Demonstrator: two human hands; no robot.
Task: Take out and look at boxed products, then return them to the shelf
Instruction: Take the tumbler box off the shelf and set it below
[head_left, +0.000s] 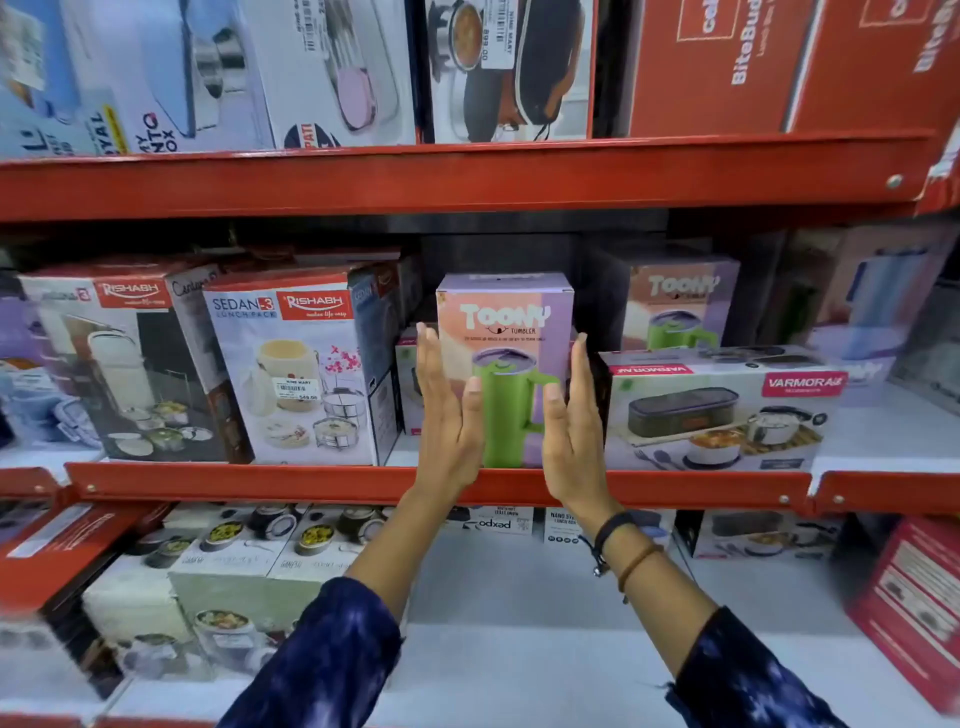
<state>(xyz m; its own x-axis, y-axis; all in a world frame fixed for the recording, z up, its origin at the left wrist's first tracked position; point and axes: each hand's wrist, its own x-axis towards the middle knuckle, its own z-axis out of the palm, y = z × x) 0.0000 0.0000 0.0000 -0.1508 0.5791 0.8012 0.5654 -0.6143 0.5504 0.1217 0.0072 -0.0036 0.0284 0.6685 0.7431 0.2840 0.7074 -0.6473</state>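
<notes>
A purple Toony tumbler box (506, 322) with a green mug printed on it stands upright on the middle red shelf (332, 483). My left hand (447, 415) is flat along the box's left side, fingers straight and together. My right hand (571, 421) is flat by its right side in the same way. Both palms face the box from either side; I cannot tell whether they press on it. The box's base rests on the shelf board.
A Sedan-3 lunch pack box (296, 374) stands left of the tumbler box, a flat Varmora lunch box (722, 410) right of it, and a second Toony box (680, 306) behind. Boxes fill the upper shelf; lunch box cartons (249, 551) sit on the lower shelf.
</notes>
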